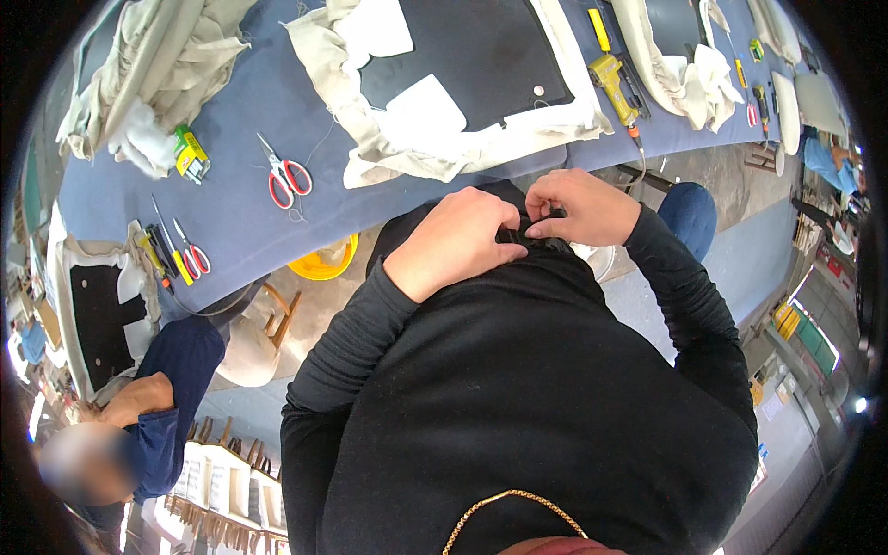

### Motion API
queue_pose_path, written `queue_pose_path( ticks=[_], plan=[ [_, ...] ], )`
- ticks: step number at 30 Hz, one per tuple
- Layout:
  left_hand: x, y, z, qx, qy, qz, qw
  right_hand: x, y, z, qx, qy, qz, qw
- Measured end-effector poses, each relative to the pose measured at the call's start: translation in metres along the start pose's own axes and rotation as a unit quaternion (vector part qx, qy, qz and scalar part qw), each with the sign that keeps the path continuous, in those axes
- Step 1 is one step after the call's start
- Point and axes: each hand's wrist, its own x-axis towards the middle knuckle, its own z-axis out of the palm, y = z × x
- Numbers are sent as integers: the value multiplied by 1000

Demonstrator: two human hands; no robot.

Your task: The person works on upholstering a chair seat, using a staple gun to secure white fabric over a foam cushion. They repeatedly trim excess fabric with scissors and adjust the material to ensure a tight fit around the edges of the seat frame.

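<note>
A blue-topped table spans the upper part of the view, its near edge just beyond the person in a black top. A cream-covered piece with a black panel lies on it, close to the near edge. Off that edge, at the waist, the left hand is mostly closed, thumb and forefinger on bunched black cloth; the right hand is curled, pinching the same cloth. Red-handled scissors lie left of the cream-covered piece, near the table's near edge.
</note>
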Motion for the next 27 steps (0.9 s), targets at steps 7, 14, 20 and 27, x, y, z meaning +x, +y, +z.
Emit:
queue_pose_path(
  ticks=[7, 14, 20, 27],
  plan=[
    [-5, 1, -2, -1, 4, 29, 1000, -1, -12, -4, 11, -9, 24, 1000],
    [-4, -6, 1, -21, -9, 32, 999, 5, 1, -2, 127, -78, 52, 987],
    [-6, -9, 3, -45, 17, 15, 999, 8, 36, 15, 328, -75, 123, 934],
    [-19, -10, 2, -68, 23, -26, 997, -18, 56, 56, 604, 48, 164, 778]
  ],
)
